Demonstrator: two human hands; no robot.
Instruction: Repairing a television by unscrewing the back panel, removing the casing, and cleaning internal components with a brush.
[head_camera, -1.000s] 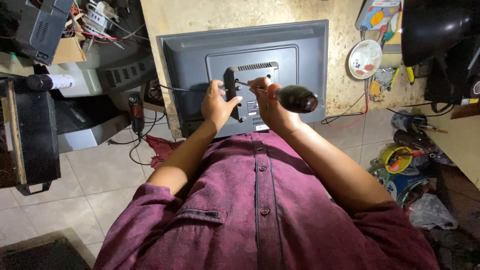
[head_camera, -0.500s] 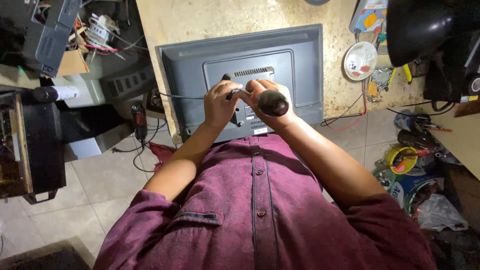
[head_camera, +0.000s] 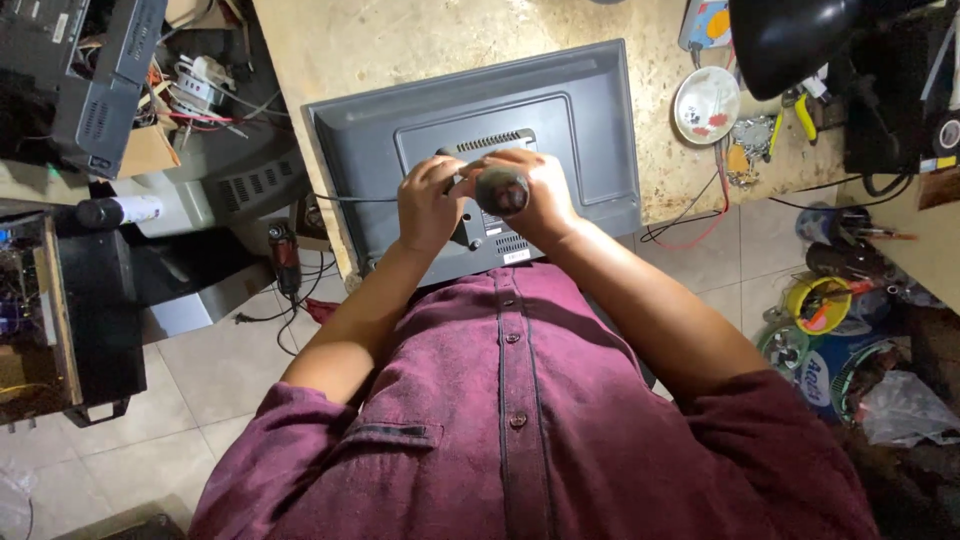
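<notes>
right hand (head_camera: 545, 195): fingers curled tight round the dark rounded handle of a screwdriver (head_camera: 500, 190), butt end facing the camera, shaft hidden behind it
left hand (head_camera: 430, 203): fingers bent and pressed together just beside the right hand, touching near the front of the tool; exactly what the fingertips pinch cannot be told
both hands: meet over the middle of the monitor's back, above the raised centre panel
monitor: grey plastic flat-screen monitor (head_camera: 370, 150) lies face down on the bench, back side up, vent slots and a small white label showing; near edge hangs slightly over the bench edge by the person's chest
cable: thin black cable (head_camera: 345, 198) runs from the left across the monitor back toward the hands
bench: pale scuffed wooden bench (head_camera: 400, 40) carries the monitor
right of monitor: small white round dish (head_camera: 706, 104) with red bits, yellow-handled pliers (head_camera: 806, 116), red and black wires (head_camera: 690, 225) trailing off the edge
top right: black lamp shade (head_camera: 790, 40)
left of bench: grey electronics casing (head_camera: 100, 80) with loose wires, black case (head_camera: 95, 320) on the tiled floor (head_camera: 190, 370)
person: maroon buttoned shirt (head_camera: 520, 420) fills the lower view
</notes>
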